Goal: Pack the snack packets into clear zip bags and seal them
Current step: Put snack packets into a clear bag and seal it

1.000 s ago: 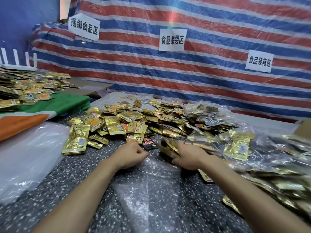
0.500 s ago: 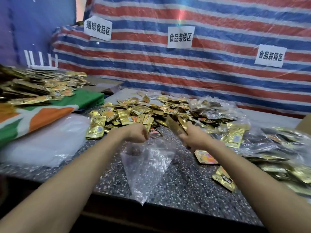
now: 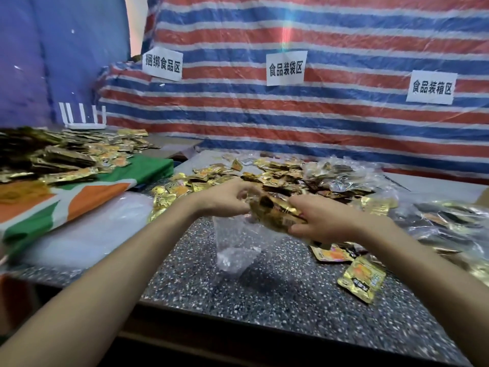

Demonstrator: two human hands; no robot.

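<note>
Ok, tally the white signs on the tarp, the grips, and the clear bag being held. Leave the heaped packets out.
white signs: 3
grips: 2, the left grip on the bag's mouth and the right grip holding snack packets
clear zip bag: 1
Total: 6

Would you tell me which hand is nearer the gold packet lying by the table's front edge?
Right. The right hand is just up and left of the packet; the left hand lies farther left, beyond the bag.
</note>
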